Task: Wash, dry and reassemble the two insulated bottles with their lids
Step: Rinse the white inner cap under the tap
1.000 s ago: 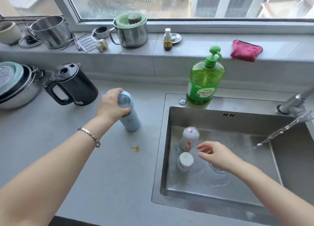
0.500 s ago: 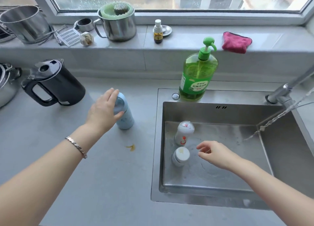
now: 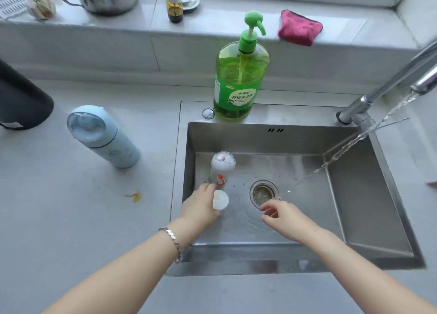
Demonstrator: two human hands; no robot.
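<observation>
A pale blue insulated bottle (image 3: 104,137) with its clear-domed lid on stands alone on the grey counter, left of the sink. Inside the sink (image 3: 369,195) a white bottle (image 3: 222,168) with red markings stands upright near the left wall. Just in front of it is a short white lid piece (image 3: 221,199) with a cream top. My left hand (image 3: 201,206) reaches into the basin and its fingers curl round that lid piece. My right hand (image 3: 282,215) hovers beside the drain (image 3: 263,192), fingers loosely curled and holding nothing.
Water streams from the tap (image 3: 387,86) at the right into the basin. A green pump bottle of dish soap (image 3: 238,77) stands on the sink's back rim. A pink cloth (image 3: 299,28) lies on the sill. A black kettle (image 3: 21,101) is at the far left.
My left hand let go of the blue bottle on the counter and moved right into the sink to the white lid piece. The right hand shifted slightly toward the drain.
</observation>
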